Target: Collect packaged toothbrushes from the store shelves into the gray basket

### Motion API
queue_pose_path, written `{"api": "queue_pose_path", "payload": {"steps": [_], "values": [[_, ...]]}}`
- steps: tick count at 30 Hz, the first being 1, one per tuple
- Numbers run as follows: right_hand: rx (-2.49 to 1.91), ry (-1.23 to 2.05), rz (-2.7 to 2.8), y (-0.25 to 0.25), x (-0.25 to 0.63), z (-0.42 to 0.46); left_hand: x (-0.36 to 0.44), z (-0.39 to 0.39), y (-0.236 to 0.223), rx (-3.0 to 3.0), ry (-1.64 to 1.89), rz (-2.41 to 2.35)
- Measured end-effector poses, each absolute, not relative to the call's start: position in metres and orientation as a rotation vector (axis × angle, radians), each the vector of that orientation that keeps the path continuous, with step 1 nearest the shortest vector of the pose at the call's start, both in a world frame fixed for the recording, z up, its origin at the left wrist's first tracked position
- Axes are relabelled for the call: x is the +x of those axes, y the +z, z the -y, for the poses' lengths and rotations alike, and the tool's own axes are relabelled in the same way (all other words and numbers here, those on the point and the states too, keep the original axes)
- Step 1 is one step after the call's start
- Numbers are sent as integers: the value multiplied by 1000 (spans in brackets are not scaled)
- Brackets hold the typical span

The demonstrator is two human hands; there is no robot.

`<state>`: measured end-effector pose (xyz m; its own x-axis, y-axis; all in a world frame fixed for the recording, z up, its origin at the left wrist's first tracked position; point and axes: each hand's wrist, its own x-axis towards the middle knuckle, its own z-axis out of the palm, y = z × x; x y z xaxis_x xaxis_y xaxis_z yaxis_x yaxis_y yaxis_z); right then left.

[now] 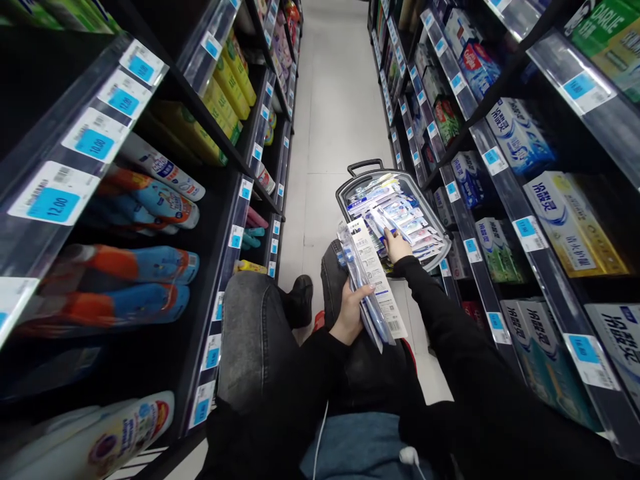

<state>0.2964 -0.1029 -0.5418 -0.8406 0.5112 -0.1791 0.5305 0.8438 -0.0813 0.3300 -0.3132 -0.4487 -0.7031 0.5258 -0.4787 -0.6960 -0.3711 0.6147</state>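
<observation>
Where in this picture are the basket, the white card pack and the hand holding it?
Basket (431, 212): head view, on its rim at the picture's right.
White card pack (384, 295): head view, on its printed face.
Left hand (350, 312): head view, mid-hand.

Clear, glossy plastic is noted on the toothbrush packs (355, 257); smooth card (381, 275) is found beside it. The basket (341, 193) is seen to be rimmed in smooth plastic. Glossy plastic is recorded on the bottles (155, 303), printed card on the boxes (565, 223). Matt, mottled denim is observed on the trousers (245, 340), matt cloth on the sleeves (450, 320).
</observation>
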Motion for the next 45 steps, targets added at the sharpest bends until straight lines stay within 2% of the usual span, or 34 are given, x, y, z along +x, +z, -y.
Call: {"api": "queue_pose_path", "payload": {"steps": [10,18,24,27,31,33,34,36,40,45], "values": [[855,176,-2957,-576,284,90,327,315,-450,-259,2056,-1058],[899,71,-2933,-591,283,81,327,314,-451,-256,2048,-1060],[1033,-12,-2972,-577,282,101,327,315,-450,-242,2044,-1062],[1170,-312,-3065,-549,292,110,327,314,-450,-255,2046,-1067],[1205,-1220,-3145,-487,338,135,328,311,-448,-266,2070,-1066],[1044,-1616,-3094,-456,368,156,329,308,-447,-251,2092,-1072],[923,-1710,-3026,-444,382,168,329,307,-447,-235,2102,-1077],[807,-1730,-2914,-428,403,189,330,307,-447,-196,2107,-1088],[961,-1606,-2911,-429,418,212,331,307,-448,-99,2080,-1127],[1115,-1771,-2831,-438,422,213,332,309,-444,-78,2061,-1127]]}}
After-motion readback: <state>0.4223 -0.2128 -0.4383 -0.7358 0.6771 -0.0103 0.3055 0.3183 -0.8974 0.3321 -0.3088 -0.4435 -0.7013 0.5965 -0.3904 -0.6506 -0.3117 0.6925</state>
